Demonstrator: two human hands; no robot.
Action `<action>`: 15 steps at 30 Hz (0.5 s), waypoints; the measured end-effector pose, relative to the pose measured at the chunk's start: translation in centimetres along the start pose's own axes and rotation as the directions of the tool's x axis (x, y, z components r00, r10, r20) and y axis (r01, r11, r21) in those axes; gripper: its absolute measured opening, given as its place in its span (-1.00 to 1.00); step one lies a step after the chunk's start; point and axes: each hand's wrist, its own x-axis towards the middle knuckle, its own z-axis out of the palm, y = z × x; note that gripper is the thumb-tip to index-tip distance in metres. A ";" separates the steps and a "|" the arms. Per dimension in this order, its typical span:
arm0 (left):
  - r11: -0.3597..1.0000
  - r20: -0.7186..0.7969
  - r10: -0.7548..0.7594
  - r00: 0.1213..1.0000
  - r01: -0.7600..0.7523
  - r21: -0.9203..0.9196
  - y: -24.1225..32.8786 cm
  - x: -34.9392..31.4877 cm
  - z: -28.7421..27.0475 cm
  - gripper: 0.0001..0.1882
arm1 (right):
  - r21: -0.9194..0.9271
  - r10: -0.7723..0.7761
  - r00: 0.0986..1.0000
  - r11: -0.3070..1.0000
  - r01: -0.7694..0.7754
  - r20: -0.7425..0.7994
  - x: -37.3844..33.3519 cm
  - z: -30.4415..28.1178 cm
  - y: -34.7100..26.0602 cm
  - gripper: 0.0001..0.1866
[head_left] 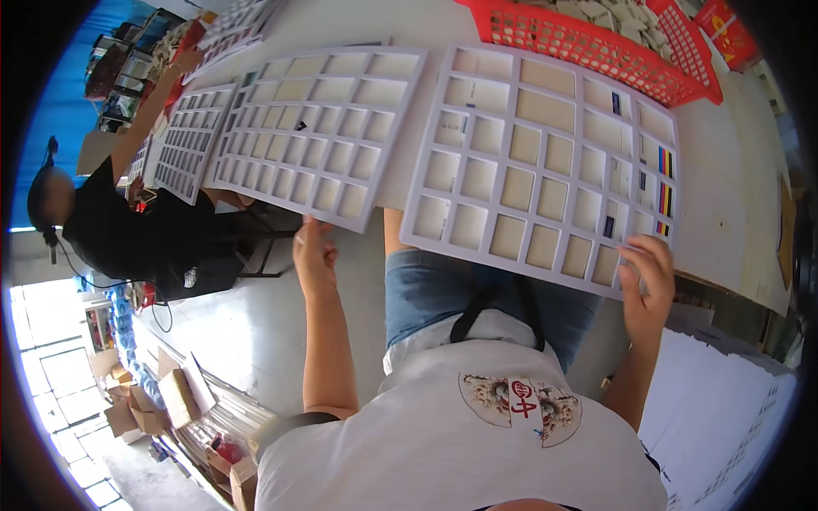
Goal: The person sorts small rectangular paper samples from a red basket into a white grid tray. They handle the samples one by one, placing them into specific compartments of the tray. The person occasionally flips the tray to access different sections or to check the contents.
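Observation:
Two white display boards divided into framed rectangular cells lie on the table in front of me. My right hand point(648, 277) is closed on the near right corner of the right board point(503, 200), its fingers bent over the edge. That board's cells are mostly cream or white, some with small dark labels, and colored stripes run along its right side. My left hand point(315, 255) is at the near edge of the left board point(328, 145), fingers loosely bent and apart, with nothing visible in them. A small black piece point(301, 126) sits on that board.
A red plastic basket point(562, 51) full of pale flat pieces stands at the back right. More celled boards point(194, 140) lie further left. A person in black point(145, 226) sits there, reaching an arm over the table. Cardboard boxes point(141, 413) stand on the floor at lower left.

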 end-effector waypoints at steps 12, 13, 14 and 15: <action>0.980 0.427 0.098 0.899 -0.012 -0.200 7.2 -5.9 0.6 -0.84 | 0.644 -0.036 0.646 -0.044 -0.763 0.763 11.7 18.5 -11.8 -0.33; 0.988 0.431 0.052 0.901 0.017 -0.154 7.1 -7.6 0.9 -0.80 | 0.695 -0.001 0.695 -0.034 -0.719 0.719 11.8 19.3 -12.0 -0.36; 0.994 0.433 -0.001 0.901 0.049 -0.101 6.9 -9.0 0.8 -0.74 | 0.741 0.037 0.740 -0.027 -0.671 0.672 11.3 20.5 -11.8 -0.38; 0.993 0.531 -0.046 0.846 0.098 -0.071 6.5 -9.6 -0.1 -0.74 | 0.782 0.081 0.779 -0.017 -0.623 0.622 10.9 20.9 -12.0 -0.40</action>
